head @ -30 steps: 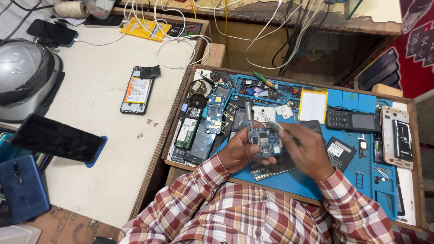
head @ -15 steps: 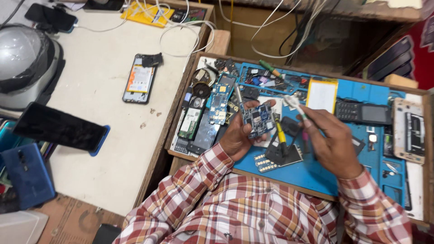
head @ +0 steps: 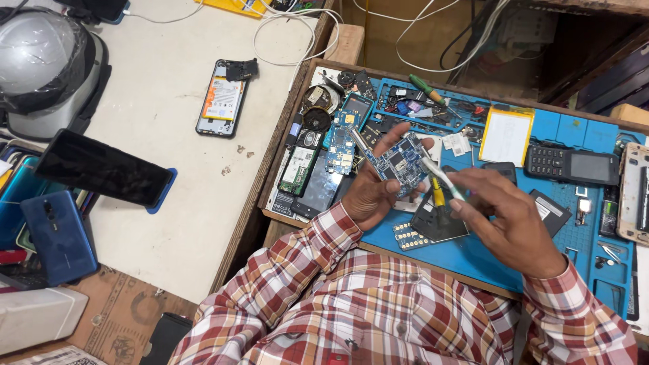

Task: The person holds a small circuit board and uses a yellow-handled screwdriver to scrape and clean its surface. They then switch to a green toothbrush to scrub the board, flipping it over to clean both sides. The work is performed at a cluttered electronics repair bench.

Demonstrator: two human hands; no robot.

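My left hand (head: pixel 373 192) grips a small blue phone circuit board (head: pixel 401 162), held up above the blue work mat (head: pixel 466 257). My right hand (head: pixel 510 220) holds a slim white-handled tool (head: pixel 443 178) whose tip touches the board's right edge. A yellow-handled tool (head: pixel 438 199) lies on a dark phone back panel (head: pixel 439 220) just under my hands. Both sleeves are red and white plaid.
The mat carries several phone parts, a keypad phone (head: pixel 571 164), a yellowish battery (head: pixel 506 135) and a green screwdriver (head: pixel 426 88). On the white table left lie an opened phone (head: pixel 220 101), a dark phone (head: pixel 101 169), a blue phone (head: pixel 57 236) and a helmet (head: pixel 44 61).
The view has shifted left and down. My left hand keeps the board raised, and my right hand has brought the white tool against its edge.
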